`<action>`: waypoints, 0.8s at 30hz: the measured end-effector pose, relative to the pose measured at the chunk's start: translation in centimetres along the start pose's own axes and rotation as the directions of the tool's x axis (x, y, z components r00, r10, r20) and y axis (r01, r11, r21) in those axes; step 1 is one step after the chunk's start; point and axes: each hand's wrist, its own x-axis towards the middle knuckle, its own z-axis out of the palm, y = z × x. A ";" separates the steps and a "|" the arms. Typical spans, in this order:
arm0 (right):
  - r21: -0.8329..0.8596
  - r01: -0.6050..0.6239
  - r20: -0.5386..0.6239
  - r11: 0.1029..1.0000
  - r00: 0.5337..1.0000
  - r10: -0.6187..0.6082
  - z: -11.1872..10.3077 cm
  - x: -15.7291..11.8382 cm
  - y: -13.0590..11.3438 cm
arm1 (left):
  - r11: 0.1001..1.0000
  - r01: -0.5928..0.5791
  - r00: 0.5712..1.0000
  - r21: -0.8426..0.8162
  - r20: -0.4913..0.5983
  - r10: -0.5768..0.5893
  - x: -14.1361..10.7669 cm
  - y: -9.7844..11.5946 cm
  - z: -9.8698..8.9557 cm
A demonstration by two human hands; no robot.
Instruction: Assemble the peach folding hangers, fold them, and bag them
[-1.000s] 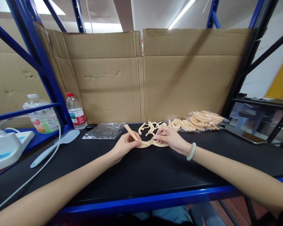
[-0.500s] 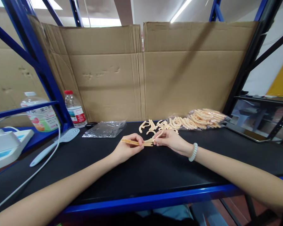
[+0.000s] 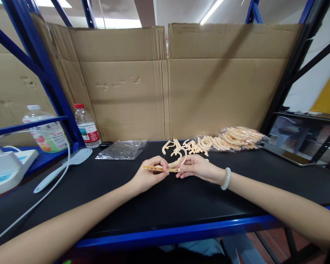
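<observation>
Between both hands (image 3: 151,172) (image 3: 199,168), pale strip (image 3: 173,169) and curved piece (image 3: 185,155) apparently touch.

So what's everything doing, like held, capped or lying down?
Left hand: pinching a tan strip
Right hand: holding a curved piece
Red-capped bottle: upright, capped
White-capped bottle: upright, capped
Clear bag: lying flat
Loose tan pieces: scattered
Hairbrush: lying down
</observation>
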 end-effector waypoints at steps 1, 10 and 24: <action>-0.005 0.005 0.000 1.000 1.000 -0.005 0.0 0.0 0.0 | 1.000 -0.015 1.000 0.015 -0.001 0.015 0.0 0.1 0.0; -0.061 0.061 -0.111 0.996 0.992 -0.067 0.4 0.1 0.5 | 0.991 -0.098 0.995 0.087 -0.006 0.099 -0.3 0.4 0.0; -0.207 0.176 -0.164 0.962 0.963 -0.212 0.9 0.3 1.0 | 1.000 -0.014 1.000 0.011 -0.024 0.014 -0.4 0.0 0.4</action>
